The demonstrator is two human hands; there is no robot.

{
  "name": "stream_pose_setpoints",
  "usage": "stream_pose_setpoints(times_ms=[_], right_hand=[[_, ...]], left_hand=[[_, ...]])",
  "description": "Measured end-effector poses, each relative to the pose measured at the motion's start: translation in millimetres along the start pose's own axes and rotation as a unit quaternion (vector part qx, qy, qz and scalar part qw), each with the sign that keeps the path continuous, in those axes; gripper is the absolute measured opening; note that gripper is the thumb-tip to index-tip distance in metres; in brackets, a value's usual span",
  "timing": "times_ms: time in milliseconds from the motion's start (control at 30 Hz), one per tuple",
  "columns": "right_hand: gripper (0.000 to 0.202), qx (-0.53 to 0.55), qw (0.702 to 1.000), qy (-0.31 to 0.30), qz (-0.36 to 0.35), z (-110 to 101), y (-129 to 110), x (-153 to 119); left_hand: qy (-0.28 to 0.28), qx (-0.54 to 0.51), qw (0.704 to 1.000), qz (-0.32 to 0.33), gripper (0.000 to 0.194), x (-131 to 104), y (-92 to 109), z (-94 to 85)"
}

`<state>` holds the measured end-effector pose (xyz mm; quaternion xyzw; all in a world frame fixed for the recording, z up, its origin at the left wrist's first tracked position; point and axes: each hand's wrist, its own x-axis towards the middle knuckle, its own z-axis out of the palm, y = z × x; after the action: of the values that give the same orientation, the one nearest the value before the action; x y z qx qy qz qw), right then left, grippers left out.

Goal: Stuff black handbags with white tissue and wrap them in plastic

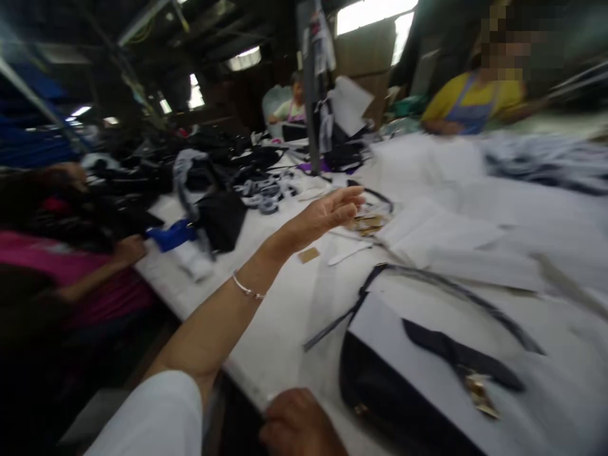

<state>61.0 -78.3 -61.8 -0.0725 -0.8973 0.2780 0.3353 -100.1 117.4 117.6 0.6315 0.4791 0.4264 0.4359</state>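
Note:
My left hand (327, 215) reaches out over the white table with its fingers stretched, holding nothing that I can see. It is close to a small heap of gold-brown pieces (370, 223), and a single flat tan piece (308, 255) lies below the wrist. Down at the table's near edge is my right hand (301, 423), blurred, its fingers seemingly curled. Right of it lies a black bag (380, 392) with a white sheet (384, 323) over it. On the sheet rests a dark strap (456, 354) with a gold metal clasp (482, 396). A long thin strap (456, 288) curves behind.
White sheets (441, 228) spread across the right side. A black bag (221, 218), a blue item (173, 235) and a white roll (194, 259) stand left. A co-worker in pink (85, 278) sits left; a person in yellow (449, 101) is across. A post (311, 95) rises behind.

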Motion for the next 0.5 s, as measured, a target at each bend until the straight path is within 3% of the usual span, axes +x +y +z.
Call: stream_pose_setpoints(times_ms=[67,100,167,233,300,367,433,500], right_hand=[[0.020,0.043,0.999,0.015,0.016,1.6,-7.6,-1.8],[0.022,0.045,0.999,0.010,0.028,-0.1,-8.6,-2.3],[0.022,0.030,0.999,-0.012,0.021,-5.4,-7.0,-2.0],[0.020,-0.002,0.999,-0.046,0.007,-10.0,-4.2,-0.7],[0.020,-0.044,0.996,-0.077,-0.008,-12.3,-2.7,1.0],[0.022,-0.087,0.991,-0.096,-0.036,-12.0,-2.3,2.8],[0.024,-0.124,0.984,-0.108,-0.068,-10.1,-1.9,3.7],[0.025,-0.151,0.978,-0.117,-0.087,-7.4,-0.6,2.3]], left_hand=[[-0.052,-0.034,0.998,-0.025,0.093,-99.1,9.1,-58.0],[-0.034,-0.044,0.997,-0.057,0.098,-155.3,11.3,-85.0],[0.059,-0.048,0.987,-0.143,0.095,-271.8,3.6,-128.8],[0.175,-0.059,0.959,-0.216,0.090,-379.3,-26.5,-155.1],[0.258,-0.081,0.917,-0.292,0.094,-464.2,-77.2,-162.7],[0.312,-0.052,0.856,-0.409,0.088,-520.9,-138.2,-154.0],[0.338,-0.038,0.817,-0.466,0.070,-551.9,-198.5,-135.2],[0.361,-0.018,0.777,-0.516,0.049,-562.7,-251.9,-114.3]])
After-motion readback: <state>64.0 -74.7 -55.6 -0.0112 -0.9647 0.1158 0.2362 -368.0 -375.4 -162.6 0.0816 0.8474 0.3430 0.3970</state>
